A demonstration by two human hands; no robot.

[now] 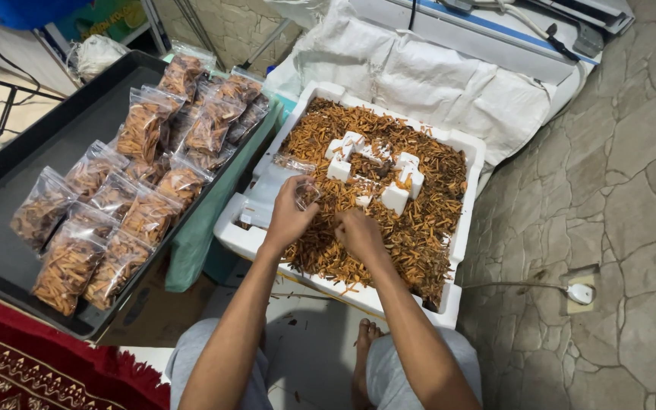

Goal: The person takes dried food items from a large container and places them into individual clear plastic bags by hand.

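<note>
At frame centre, the left hand (pixel 288 219) pinches a clear bag (pixel 305 191) between its fingertips. The right hand (pixel 358 234), fingers curled, digs into orange strands (pixel 419 228) in the white box (pixel 471 144).

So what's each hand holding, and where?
The left hand pinches a small clear bag by its edge. The right hand rests in the orange-brown strips; its grip is hidden.

Matt white foam box (pixel 465 144) of dry, stringy orange strands (pixel 419 228); left of it, glossy clear plastic bags (pixel 146 129) on a smooth black plastic tray (pixel 9 250); rough stone floor (pixel 616 190).

One head camera looks steeply down, close over a white foam box (pixel 465 144) on the floor
</note>
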